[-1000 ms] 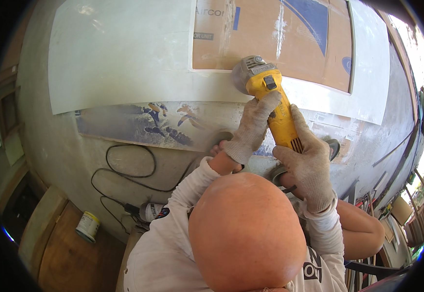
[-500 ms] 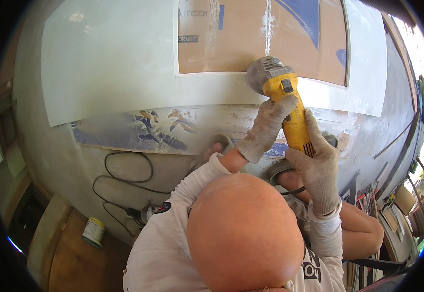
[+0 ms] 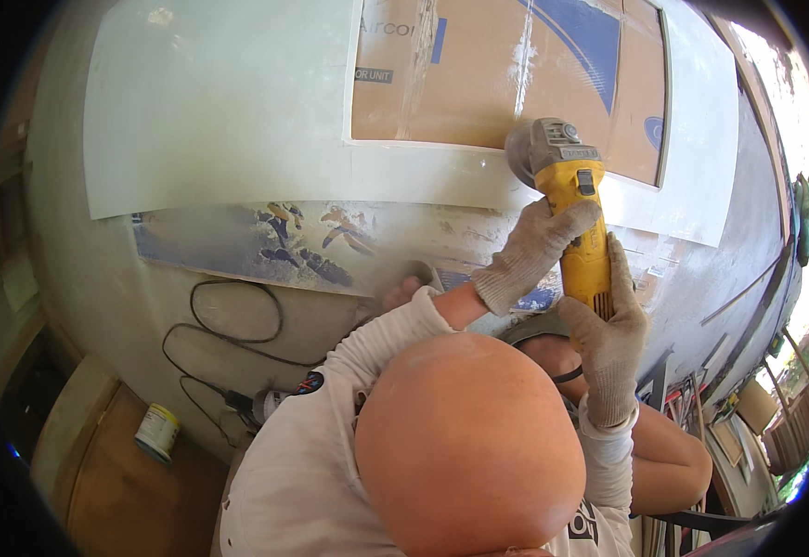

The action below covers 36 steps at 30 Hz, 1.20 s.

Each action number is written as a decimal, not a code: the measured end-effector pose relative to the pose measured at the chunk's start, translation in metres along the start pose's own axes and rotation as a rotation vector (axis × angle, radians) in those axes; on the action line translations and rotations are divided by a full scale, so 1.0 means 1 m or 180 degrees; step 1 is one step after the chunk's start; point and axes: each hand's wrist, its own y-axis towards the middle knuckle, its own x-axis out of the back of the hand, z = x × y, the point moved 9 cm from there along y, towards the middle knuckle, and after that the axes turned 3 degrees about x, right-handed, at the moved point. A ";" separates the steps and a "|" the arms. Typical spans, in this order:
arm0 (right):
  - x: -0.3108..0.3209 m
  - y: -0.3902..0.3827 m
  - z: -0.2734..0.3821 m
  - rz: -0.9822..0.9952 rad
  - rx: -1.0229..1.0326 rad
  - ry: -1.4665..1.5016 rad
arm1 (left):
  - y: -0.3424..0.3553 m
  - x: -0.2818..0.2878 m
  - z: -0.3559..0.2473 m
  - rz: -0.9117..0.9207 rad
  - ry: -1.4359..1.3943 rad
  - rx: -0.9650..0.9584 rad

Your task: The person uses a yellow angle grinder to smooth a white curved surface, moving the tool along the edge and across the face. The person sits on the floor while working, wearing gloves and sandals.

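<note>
My gloved left hand (image 3: 536, 252) is wrapped round the front of a yellow and grey angle grinder (image 3: 582, 223), just below its switch. Behind it, my gloved right hand (image 3: 607, 339) grips the rear of the yellow body. The grinder's round head rests over the lower edge of a rectangular opening in a large white sheet (image 3: 209, 111); the contact under the head is hidden. Brown printed cardboard (image 3: 478, 79) shows through the opening. Beneath the sheet's near edge lies a worn, blue-marked cardboard strip (image 3: 228, 246).
A black cable (image 3: 279, 320) loops over the grey floor to my left. A white and yellow can (image 3: 157, 433) stands on a brown board (image 3: 126, 487) at lower left. Assorted boards and scraps (image 3: 738, 436) are piled at the right. My bent knee is close to my right hand.
The grinder and both hands have shifted right along the lower edge of the opening. My hold looks the same. The whole view has also turned slightly.
</note>
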 end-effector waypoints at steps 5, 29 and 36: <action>-0.037 -0.009 0.014 0.0640 -0.0111 0.0547 | -0.033 0.040 -0.032 -0.0516 0.0089 -0.0148; -0.102 -0.017 0.049 0.1302 0.0107 0.0282 | -0.068 0.111 -0.049 -0.0830 -0.0656 -0.0397; -0.095 -0.019 0.051 0.1253 -0.0052 0.0157 | -0.063 0.104 -0.041 -0.0839 -0.0750 -0.0326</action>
